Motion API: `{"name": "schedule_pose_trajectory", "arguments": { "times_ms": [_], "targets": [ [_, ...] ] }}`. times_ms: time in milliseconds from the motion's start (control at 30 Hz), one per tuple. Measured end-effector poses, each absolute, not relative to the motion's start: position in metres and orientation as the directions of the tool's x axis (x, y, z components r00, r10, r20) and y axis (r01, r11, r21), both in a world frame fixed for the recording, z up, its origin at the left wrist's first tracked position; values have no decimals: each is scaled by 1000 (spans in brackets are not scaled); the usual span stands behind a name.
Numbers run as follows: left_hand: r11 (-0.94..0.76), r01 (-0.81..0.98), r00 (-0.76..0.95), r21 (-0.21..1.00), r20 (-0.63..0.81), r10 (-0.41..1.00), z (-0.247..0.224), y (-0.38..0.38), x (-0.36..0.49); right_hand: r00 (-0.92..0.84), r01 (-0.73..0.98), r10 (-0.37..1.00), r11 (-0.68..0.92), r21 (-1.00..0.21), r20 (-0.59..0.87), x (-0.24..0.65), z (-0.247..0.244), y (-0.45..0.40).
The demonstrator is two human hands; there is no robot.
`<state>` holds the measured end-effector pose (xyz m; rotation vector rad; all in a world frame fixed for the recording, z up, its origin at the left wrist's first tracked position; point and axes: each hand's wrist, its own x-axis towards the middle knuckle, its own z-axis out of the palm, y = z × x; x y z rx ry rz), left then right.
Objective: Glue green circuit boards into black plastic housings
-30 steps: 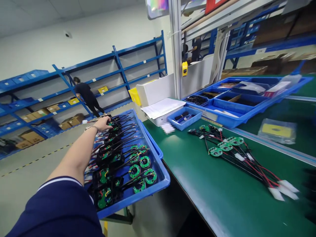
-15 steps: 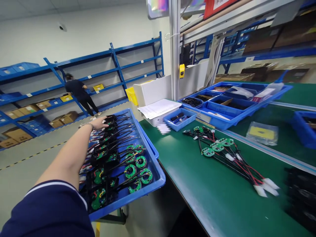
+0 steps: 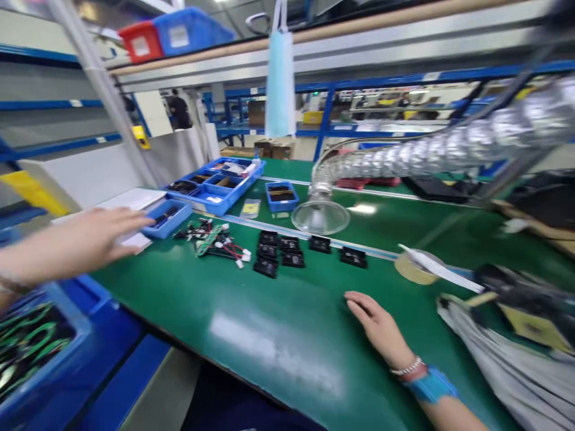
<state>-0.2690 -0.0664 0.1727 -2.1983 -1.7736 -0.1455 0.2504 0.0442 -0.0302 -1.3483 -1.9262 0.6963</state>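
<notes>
My left hand (image 3: 101, 233) is stretched out above the left end of the green bench, blurred, its fingers extended and nothing seen in them. Below it a small blue tray (image 3: 167, 216) holds dark tools. To its right lies a bundle of green circuit boards (image 3: 211, 239) with red and black wires and white connectors. My right hand (image 3: 380, 329) is low over the bench on the right, fingers loosely extended, a dark patch under the fingertips that I cannot make out. Several black rectangular housings (image 3: 293, 258) lie in the middle of the bench.
At the lower left stands a blue tray (image 3: 81, 335) of wired boards. A divided blue bin (image 3: 220, 206) sits farther back. A silver duct with a clear hood (image 3: 321, 218) hangs over the bench. Tape (image 3: 417, 269) and grey cloth (image 3: 480, 353) lie right; a mask (image 3: 279, 84) hangs above.
My view has swung right from the tray of wired boards to the bench. My left hand has left that tray and is over the bench's left end. My right hand has come into view.
</notes>
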Motion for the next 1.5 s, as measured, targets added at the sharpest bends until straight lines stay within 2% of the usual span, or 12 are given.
{"name": "schedule_pose_trajectory", "arguments": {
  "times_ms": [100,200,367,633,767,900,1000,1067,1133,1200,1367,1500],
  "targets": [
    [-462,858,501,-225,160,851,122,-43,-150,-288,546,918,390,-742,271,263,-27,32],
    [-630,767,636,-124,14,771,61,-37,-71,-304,549,906,420,-723,295,276,-23,21],
    [-640,768,640,-13,57,766,-8,-18,-42,-314,587,903,428,-687,294,284,-22,19],
    [-353,935,328,38,287,900,-10,35,-69,-382,621,871,490,-612,310,279,-28,24],
    [-455,889,433,49,229,872,-10,12,-40,-366,630,880,473,-616,301,280,-29,29],
    [-742,664,724,89,170,668,-25,-39,20,-364,652,872,490,-579,328,279,-34,32],
    [-768,624,740,144,206,640,-30,-52,43,-385,676,854,518,-523,349,280,-39,33],
    [-706,677,658,209,258,707,-24,-40,30,-404,685,843,536,-494,354,281,-42,34],
    [-531,795,452,293,296,841,-10,-18,-6,-418,691,837,546,-474,354,283,-44,36],
    [-113,900,-5,421,270,963,5,6,-58,-424,697,835,548,-461,351,285,-45,38],
    [446,731,-607,517,194,770,24,47,-186,-432,707,826,560,-433,363,283,-46,42],
    [676,494,-817,547,25,576,20,64,-235,-429,715,819,566,-410,382,280,-45,42]
  ]
}}
